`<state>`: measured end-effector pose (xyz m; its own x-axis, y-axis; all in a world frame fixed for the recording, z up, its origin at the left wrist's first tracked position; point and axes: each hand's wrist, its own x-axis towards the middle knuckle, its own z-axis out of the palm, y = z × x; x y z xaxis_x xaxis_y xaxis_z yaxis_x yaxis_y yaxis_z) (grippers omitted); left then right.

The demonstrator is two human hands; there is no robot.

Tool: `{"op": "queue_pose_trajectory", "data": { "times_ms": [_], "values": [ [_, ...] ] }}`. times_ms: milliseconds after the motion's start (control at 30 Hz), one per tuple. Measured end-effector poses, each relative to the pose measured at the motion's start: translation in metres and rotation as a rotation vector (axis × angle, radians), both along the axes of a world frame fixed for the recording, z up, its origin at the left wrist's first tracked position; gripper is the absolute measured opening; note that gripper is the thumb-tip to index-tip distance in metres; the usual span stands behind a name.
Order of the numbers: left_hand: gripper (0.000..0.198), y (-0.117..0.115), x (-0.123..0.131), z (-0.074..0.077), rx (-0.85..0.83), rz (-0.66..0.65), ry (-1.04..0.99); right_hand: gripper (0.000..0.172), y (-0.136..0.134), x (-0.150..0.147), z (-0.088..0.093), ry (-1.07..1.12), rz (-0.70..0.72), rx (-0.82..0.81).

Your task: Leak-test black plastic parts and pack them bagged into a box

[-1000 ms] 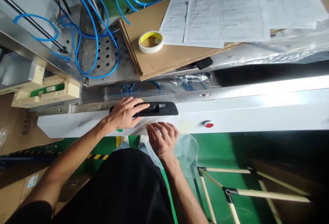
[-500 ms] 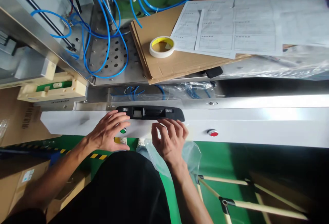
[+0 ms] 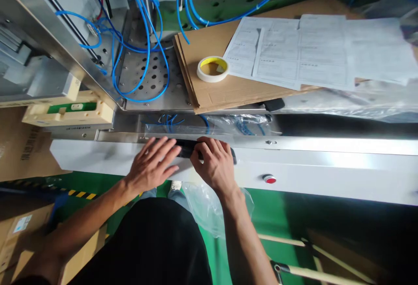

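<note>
A long black plastic trim panel (image 3: pixel 186 150) lies on the front ledge of the white machine (image 3: pixel 248 167), largely covered by my hands. My left hand (image 3: pixel 152 166) is over its left end, fingers stretched out and apart, laid across the panel rather than wrapped round it. Bent fingers of my right hand (image 3: pixel 215 165) close over the right half, with thumb and forefinger pinched near the middle. The panel's right tip shows just past that hand. Its cutouts are hidden under my fingers.
Cardboard sheets (image 3: pixel 215 97) carry a tape roll (image 3: pixel 213 69) and printed papers (image 3: pixel 277 54). Blue tubes (image 3: pixel 148 58) loop over a perforated metal plate (image 3: pixel 153 80). A red button (image 3: pixel 269 179) is on the machine front. A clear plastic bag (image 3: pixel 209 211) hangs below the ledge.
My right hand has moved up onto the panel and closed over it. The left hand has shifted right, flattening over the panel's left end. The camera view has tilted slightly.
</note>
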<state>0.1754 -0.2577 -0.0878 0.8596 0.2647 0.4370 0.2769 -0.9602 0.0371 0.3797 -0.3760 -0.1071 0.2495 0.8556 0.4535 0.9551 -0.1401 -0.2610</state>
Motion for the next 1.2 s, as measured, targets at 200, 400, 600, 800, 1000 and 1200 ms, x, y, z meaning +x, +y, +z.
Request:
{"op": "queue_pose_trajectory", "data": {
  "times_ms": [200,400,600,800,1000,1200],
  "values": [
    [0.056,0.010,0.022,-0.017,-0.075,-0.038,0.309,0.012,0.002,0.006,0.005,0.014,-0.020,-0.065],
    [0.053,0.023,0.021,-0.004,-0.157,-0.136,0.366,0.038,-0.025,-0.008,0.017,-0.086,-0.040,0.080],
    [0.044,0.032,0.027,0.022,-0.410,-0.174,0.424,0.037,-0.033,-0.011,0.008,-0.160,0.136,-0.061],
    [0.048,0.025,0.027,0.032,-0.180,-0.115,0.265,0.039,-0.011,-0.001,0.022,-0.009,0.153,-0.199],
    [0.046,0.018,0.028,0.011,-0.049,-0.125,0.166,0.020,0.022,0.006,0.025,0.048,0.053,-0.354],
    [0.062,0.031,0.038,-0.009,-0.173,-0.103,0.308,0.018,0.039,0.012,0.020,0.061,-0.011,-0.388]
  ]
}}
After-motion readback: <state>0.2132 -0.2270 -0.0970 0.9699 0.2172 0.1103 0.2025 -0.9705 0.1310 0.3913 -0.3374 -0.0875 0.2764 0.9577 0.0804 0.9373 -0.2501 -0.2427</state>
